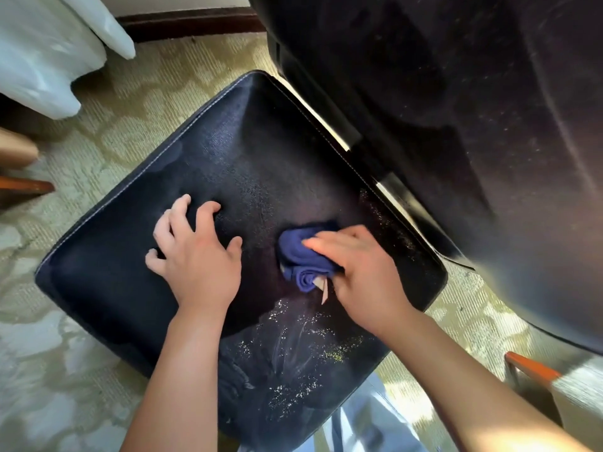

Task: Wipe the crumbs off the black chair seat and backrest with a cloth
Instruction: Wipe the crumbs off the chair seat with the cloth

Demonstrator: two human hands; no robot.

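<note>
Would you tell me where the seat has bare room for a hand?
Free: the seat between its far corner and the left hand. Crowded: crumbs near the front edge and the right hand with the cloth.

1. Pale green and beige patterned carpet, spread across the floor on every side.
2. White draped fabric, hanging down onto the carpet's far left corner.
3. Dark brown wooden baseboard, bordering the carpet's far edge.
4. Orange-brown wooden furniture piece, jutting in over the carpet's left edge.
5. Orange wooden frame piece, above the carpet at its near right.
</note>
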